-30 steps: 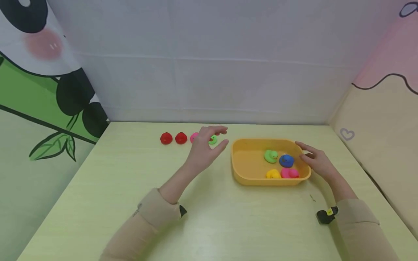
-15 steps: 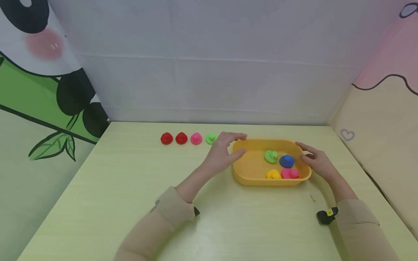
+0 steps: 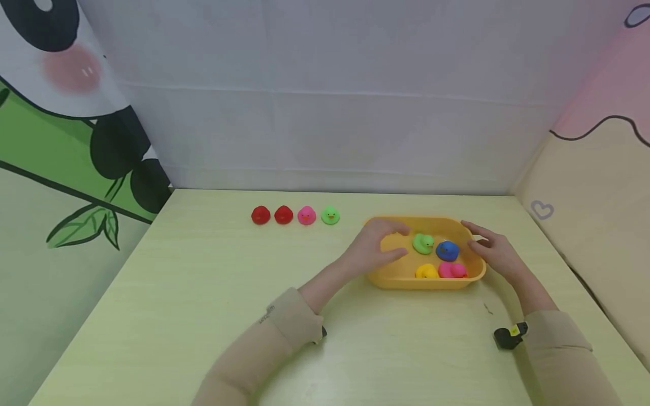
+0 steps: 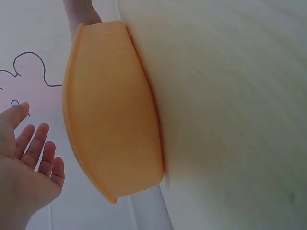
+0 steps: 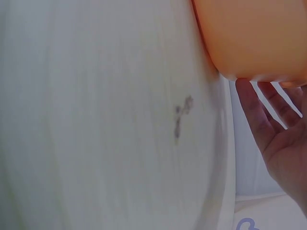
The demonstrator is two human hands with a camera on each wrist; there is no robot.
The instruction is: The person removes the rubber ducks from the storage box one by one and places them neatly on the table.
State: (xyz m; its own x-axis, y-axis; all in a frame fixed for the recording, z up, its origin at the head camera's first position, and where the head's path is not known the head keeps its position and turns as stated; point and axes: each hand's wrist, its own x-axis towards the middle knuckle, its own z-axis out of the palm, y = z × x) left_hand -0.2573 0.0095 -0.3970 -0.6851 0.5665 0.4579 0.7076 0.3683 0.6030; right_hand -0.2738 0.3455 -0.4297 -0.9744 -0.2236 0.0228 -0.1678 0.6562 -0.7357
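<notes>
An oval yellow-orange plastic tray (image 3: 393, 282) stands on the table. Inside it lie a green rubber duck (image 3: 423, 243), a blue rubber duck (image 3: 447, 251), a yellow rubber duck (image 3: 426, 271) and a pink rubber duck (image 3: 453, 270). My left hand (image 3: 378, 245) hovers over the tray's left part, fingers spread and nothing held; the left wrist view shows its bare palm above the rim. At the opposite end, my right hand (image 3: 493, 254) rests its fairly straight fingertips (image 5: 244, 86) against the tray's outer wall.
Left of the tray, a row along the table's back holds two red toys (image 3: 261, 215), a pink duck (image 3: 307, 215) and a green duck (image 3: 330, 215). A pale wall covering (image 3: 325, 135) rises behind the table (image 3: 203, 316). A black device (image 3: 509, 336) sits at the right cuff.
My left hand has moved right from above the row of toys to over the tray, uncovering the pink and green ducks. The right hand and the tray have stayed in place.
</notes>
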